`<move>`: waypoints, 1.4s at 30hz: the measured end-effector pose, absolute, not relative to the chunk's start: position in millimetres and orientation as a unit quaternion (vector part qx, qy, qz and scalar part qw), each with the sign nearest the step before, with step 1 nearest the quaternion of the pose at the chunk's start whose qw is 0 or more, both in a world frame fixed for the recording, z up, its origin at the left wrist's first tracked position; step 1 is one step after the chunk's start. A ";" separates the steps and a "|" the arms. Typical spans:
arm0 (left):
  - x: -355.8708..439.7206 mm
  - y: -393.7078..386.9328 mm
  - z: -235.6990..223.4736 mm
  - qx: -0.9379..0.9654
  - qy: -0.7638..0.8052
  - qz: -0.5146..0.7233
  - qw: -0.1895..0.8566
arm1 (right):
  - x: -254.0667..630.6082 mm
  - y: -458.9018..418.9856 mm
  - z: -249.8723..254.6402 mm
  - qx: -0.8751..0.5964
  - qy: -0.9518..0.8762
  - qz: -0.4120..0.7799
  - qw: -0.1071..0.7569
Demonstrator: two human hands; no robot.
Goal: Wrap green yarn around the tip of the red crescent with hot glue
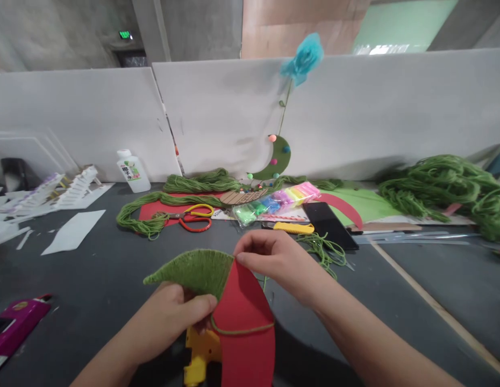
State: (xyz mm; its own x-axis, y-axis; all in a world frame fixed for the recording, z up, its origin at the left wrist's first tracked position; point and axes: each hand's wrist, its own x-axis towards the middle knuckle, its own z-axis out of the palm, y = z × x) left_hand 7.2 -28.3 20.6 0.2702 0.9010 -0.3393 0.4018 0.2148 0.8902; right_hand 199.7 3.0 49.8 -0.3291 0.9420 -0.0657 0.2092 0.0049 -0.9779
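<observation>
The partly wrapped red card crescent point(242, 301) is held above the dark table point(97, 279); the left hand point(171, 314) grips its green yarn windings point(195, 270), the right hand point(272, 259) pinches the upper edge; if either grip slackens, windings could loosen; the loose strand point(244, 332) crossing bare card might snag on the yellow tool point(205, 352) beneath.

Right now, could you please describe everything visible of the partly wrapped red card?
The red card looks smooth and curved. One end, closely wrapped in green yarn, tapers to a point; the bare part runs out of the picture's bottom, crossed by a slack strand. The left hand grips the wrapped section over the table; the right hand touches the upper edge where wrapping stops.
</observation>
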 end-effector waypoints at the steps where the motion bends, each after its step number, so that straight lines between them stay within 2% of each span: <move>1: 7.2 -28.6 20.4 0.574 0.549 0.239 0.559 | 199.7 3.0 49.6 -0.465 -0.620 0.532 0.343; 6: 9.1 -28.3 17.7 0.546 0.517 0.289 0.592 | 200.4 4.2 49.1 -0.472 -0.626 0.527 0.327; 14: 14.3 -21.7 11.4 0.461 0.481 0.354 0.656 | 202.8 8.9 48.3 -0.499 -0.593 0.525 0.352; 26: 16.3 -20.9 10.4 0.500 0.528 0.351 0.590 | 197.9 7.4 42.2 -0.490 -0.565 0.578 0.328; 42: 20.7 -22.5 14.8 0.519 0.558 0.322 0.563 | 196.3 9.2 31.8 -0.451 -0.567 0.584 0.367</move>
State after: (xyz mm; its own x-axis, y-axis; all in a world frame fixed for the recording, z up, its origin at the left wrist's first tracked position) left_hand 20.7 -22.5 14.8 0.1713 0.9404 -0.2938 0.2168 0.2549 0.9424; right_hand 196.3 9.2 31.8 -0.3240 0.9395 -0.1109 0.0831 -0.0885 -0.9926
